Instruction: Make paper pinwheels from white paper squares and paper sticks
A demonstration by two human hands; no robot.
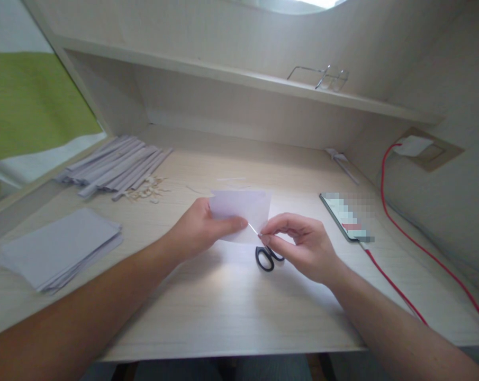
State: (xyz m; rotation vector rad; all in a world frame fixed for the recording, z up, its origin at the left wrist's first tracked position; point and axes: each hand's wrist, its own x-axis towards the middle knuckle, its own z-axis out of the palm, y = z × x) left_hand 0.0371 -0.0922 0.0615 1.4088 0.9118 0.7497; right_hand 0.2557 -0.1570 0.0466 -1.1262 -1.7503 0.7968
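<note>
Holding a white paper sheet [243,209] above the middle of the counter [231,312], the left hand [201,230] has its fingers closed on the sheet's lower left part, thumb on the near face. Right hand [303,246]: fingers pinched shut on a thin white sliver [254,228] that runs up-left to the sheet's lower edge; whether the sliver is joined to the sheet cannot be told.

Scissors [268,257], black handles: flat on the counter just below the sheet, partly hidden by the right hand.

Stack of paper sheets [60,248]: near the counter's left edge, well apart from the hands. Bundle of rolled paper strips [116,165]: back left corner, with small paper scraps [146,193] just beside its near end.

Phone [344,216]: right of the hands, toward the right edge, a red cable [398,293] running from it along the front right and up to a wall socket [422,149]. Small white object [340,161]: back right corner, too small to tell.

Glasses [326,76]: on the shelf above the counter's back edge.

Open room: bare counter along the front edge under both forearms, and between the sheet and the back wall. Both forearms enter from the front corners, angled inward, wrists raised off the surface.
</note>
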